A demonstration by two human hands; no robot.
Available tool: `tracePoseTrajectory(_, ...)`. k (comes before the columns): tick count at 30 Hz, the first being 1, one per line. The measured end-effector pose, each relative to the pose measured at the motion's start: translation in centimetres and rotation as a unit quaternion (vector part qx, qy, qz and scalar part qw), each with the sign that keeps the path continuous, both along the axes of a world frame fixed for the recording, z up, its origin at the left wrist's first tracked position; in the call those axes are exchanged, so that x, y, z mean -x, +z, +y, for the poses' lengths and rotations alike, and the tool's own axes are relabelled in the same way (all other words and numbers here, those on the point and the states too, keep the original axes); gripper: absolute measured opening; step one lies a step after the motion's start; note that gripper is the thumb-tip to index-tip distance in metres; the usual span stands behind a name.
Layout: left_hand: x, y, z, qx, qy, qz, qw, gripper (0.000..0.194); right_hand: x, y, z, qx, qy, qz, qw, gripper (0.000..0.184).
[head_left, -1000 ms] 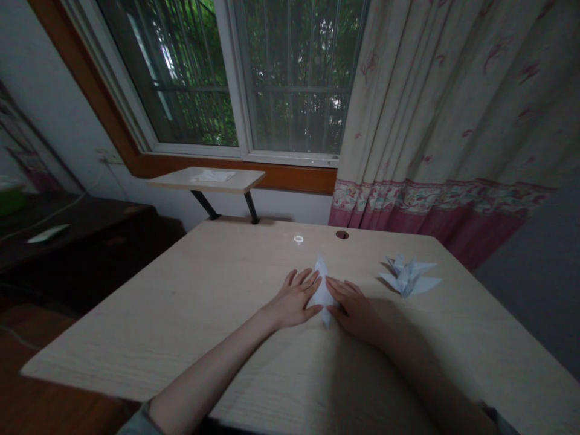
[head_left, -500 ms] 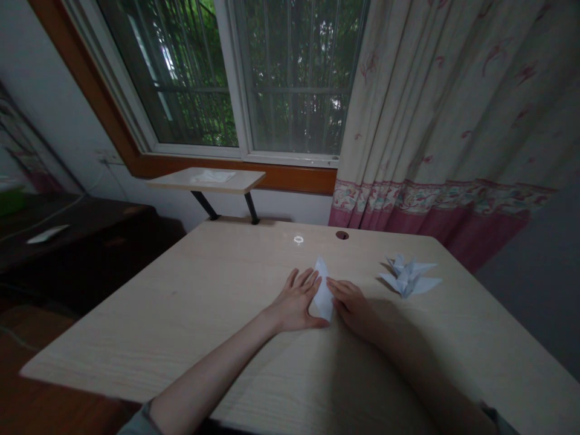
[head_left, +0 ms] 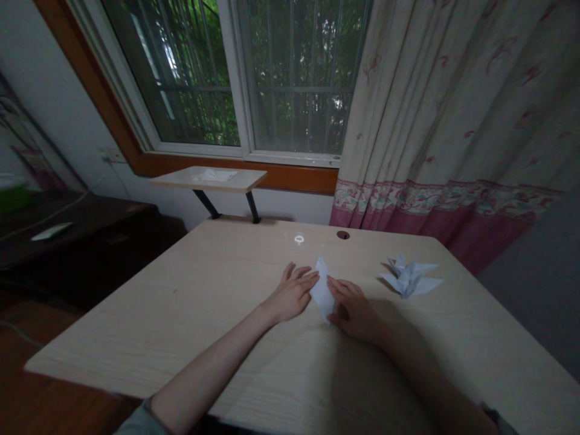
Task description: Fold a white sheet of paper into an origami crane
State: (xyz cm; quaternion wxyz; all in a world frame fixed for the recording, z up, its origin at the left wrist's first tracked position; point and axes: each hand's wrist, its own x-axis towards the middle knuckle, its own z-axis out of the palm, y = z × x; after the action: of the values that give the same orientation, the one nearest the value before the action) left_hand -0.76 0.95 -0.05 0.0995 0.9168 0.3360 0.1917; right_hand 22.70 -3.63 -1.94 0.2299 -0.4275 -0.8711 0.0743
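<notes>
A narrow, diamond-shaped piece of folded white paper [head_left: 323, 295] lies on the table between my hands, one point facing away from me. My left hand [head_left: 292, 295] is on its left side, fingers stretched out, with fingertips touching the upper left edge. On the other side, my right hand [head_left: 357, 311] holds the paper's right edge, with its fingers near the upper part and its thumb by the lower point. To the right sit folded white paper cranes [head_left: 409, 278], close together with their wings spread.
The pale wooden table [head_left: 217, 275] has a round cable hole [head_left: 343, 235] near its back edge. A small raised shelf [head_left: 181, 180] at the back left bears white paper [head_left: 218, 175]. Behind are a window and a floral curtain [head_left: 408, 121]. A dark cabinet [head_left: 90, 223] stands left.
My left hand has shifted up and left, and its thumb has come off the paper's lower point. My right thumb now sits by that point. More of the paper shows.
</notes>
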Motion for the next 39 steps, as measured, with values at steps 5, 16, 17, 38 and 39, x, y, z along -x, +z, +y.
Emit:
tracePoseTrajectory(5, -0.2, 0.2, -0.2, -0.017, 0.024, -0.014, 0.999, 0.055, 0.1, 0.1, -0.1, 0.000, -0.001, 0.007, 1.000, 0.071)
tracePoseTrajectory(16, -0.1, 0.6, -0.4, -0.014, -0.004, -0.018, 1.000, 0.059, -0.7, -1.3, 1.0, 0.000, 0.005, 0.133, 0.991, 0.048)
tracePoseTrajectory(17, -0.1, 0.6, -0.4, -0.014, -0.006, -0.018, 1.000, 0.059, -0.7, -1.4, 1.1, -0.006, 0.007, 0.144, 0.990, 0.049)
tracePoseTrajectory(38, -0.2, 1.0, -0.5, -0.008, -0.016, -0.019, 1.000, 0.064, -0.3, -0.3, 0.6, 0.007, 0.003, 0.177, 0.984, 0.042)
tracePoseTrajectory(39, -0.2, 1.0, -0.5, -0.007, -0.016, -0.020, 1.000, 0.063, -0.3, -0.2, 0.6, 0.007, -0.001, 0.177, 0.984, 0.042)
